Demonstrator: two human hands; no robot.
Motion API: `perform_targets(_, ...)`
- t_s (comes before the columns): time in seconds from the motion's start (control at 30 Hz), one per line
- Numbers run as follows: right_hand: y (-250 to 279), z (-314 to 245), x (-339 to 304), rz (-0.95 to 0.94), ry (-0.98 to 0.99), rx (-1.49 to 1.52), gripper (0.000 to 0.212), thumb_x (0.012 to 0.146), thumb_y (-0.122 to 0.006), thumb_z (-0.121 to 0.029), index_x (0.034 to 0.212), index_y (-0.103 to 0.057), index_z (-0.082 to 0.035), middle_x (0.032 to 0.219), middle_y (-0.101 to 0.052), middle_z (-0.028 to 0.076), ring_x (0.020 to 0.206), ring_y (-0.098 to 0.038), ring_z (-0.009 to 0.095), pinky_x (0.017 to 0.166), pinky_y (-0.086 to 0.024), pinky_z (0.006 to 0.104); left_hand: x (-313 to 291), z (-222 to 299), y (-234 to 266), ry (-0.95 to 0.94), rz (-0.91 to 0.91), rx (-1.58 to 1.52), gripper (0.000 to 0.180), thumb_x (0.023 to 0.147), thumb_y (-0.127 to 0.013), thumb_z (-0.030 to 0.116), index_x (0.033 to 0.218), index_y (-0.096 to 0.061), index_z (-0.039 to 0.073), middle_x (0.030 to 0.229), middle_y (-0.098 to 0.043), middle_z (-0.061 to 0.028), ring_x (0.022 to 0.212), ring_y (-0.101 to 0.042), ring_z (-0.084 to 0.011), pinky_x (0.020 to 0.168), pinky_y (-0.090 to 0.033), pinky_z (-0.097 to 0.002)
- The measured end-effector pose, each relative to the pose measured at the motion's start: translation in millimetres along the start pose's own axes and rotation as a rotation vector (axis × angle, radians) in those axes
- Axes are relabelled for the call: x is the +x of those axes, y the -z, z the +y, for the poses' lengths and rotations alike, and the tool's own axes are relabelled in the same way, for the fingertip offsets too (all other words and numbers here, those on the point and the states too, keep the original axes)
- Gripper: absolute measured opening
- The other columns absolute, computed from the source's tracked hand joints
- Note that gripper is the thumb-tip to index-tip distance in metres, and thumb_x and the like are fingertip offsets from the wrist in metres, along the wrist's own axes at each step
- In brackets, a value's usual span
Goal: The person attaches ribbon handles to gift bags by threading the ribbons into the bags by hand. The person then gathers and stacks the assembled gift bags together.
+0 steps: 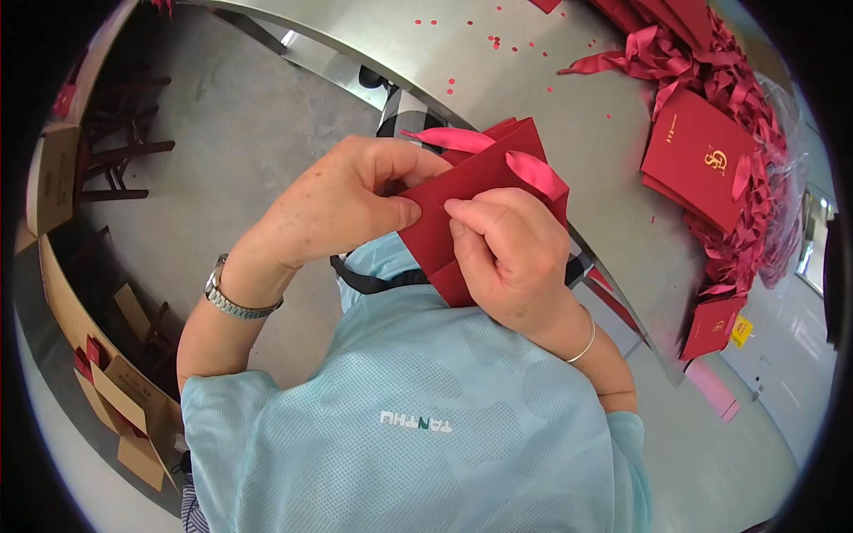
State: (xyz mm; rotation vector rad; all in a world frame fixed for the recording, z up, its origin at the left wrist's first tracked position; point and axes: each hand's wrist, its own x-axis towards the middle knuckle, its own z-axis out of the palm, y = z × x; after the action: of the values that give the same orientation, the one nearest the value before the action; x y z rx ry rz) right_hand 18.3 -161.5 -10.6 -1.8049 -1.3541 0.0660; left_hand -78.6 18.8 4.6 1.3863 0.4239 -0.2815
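Observation:
A dark red paper gift bag [433,210] is held up in front of my chest, tilted, just off the table's edge. My left hand [355,200] grips its left side, with the thumb on the front face and the fingers behind. My right hand [515,249] is closed in a pinch against the front face. Whatever its fingertips hold is too small or hidden to make out. One pink-red ribbon [536,175] comes out of the bag's front above my right hand. Another ribbon [453,139] sticks out behind the upper edge, toward the left.
The grey metal table [569,115] curves along the far and right side, with small red paper dots scattered on it. Red bags [697,151] lie there beside a big heap of ribbons [755,213]. Cardboard boxes [124,400] and dark wooden stools [120,169] stand at the left.

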Motion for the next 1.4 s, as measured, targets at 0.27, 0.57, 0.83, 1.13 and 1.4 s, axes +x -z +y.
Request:
perform_targets(0.27,-9,0,0,0.032,-0.006,-0.108,0.012,0.075,-0.068,-0.003,0.084,-0.061,-0.005,0.08,-0.063,0.007,0.069,-0.063,0.024,0.059,-0.051,0.0322,-2,-6,-2,0.027,0.078,-0.033,0.04,0.078,-0.056,-0.014,0.115,-0.065,-0.002,0.094,-0.066,-0.0044,0.083,-0.06,-0.008,0.072,-0.05,-0.0224)
perform_targets(0.57,-5,-2,3,0.014,-0.099,0.048,0.014,0.074,-0.069,0.001,0.084,-0.06,-0.003,0.076,-0.063,0.008,0.066,-0.063,0.024,0.056,-0.051,0.0319,-3,-9,-6,-0.025,0.106,-0.182,0.041,0.079,-0.055,-0.016,0.118,-0.061,-0.003,0.099,-0.069,-0.0083,0.086,-0.063,-0.0089,0.071,-0.051,-0.021)
perform_targets(0.83,-6,-6,8,-0.009,-0.048,-0.033,0.014,0.073,-0.069,0.0,0.083,-0.06,-0.003,0.074,-0.061,0.008,0.065,-0.062,0.024,0.056,-0.051,0.0318,-9,-1,-12,-0.038,0.228,-0.036,0.034,0.078,-0.059,-0.015,0.11,-0.064,-0.004,0.091,-0.069,-0.0065,0.08,-0.063,-0.0076,0.066,-0.05,-0.0198)
perform_targets(1.13,-15,-11,11,-0.084,0.118,-0.324,0.012,0.068,-0.062,-0.002,0.073,-0.052,-0.005,0.065,-0.046,0.005,0.055,-0.051,0.019,0.047,-0.044,0.0291,-10,0,-13,-0.309,0.338,0.261,0.024,0.078,-0.06,-0.012,0.097,-0.07,-0.001,0.079,-0.065,-0.0009,0.069,-0.057,-0.0052,0.06,-0.048,-0.0205)
perform_targets(1.4,-22,-10,10,-0.061,0.106,-0.296,0.013,0.071,-0.062,-0.001,0.079,-0.054,-0.004,0.066,-0.05,0.006,0.056,-0.054,0.019,0.048,-0.046,0.0307,-7,4,-9,-0.131,0.308,0.138,0.019,0.08,-0.061,-0.011,0.096,-0.068,-0.003,0.076,-0.062,0.0003,0.072,-0.057,-0.0062,0.065,-0.049,-0.0213)
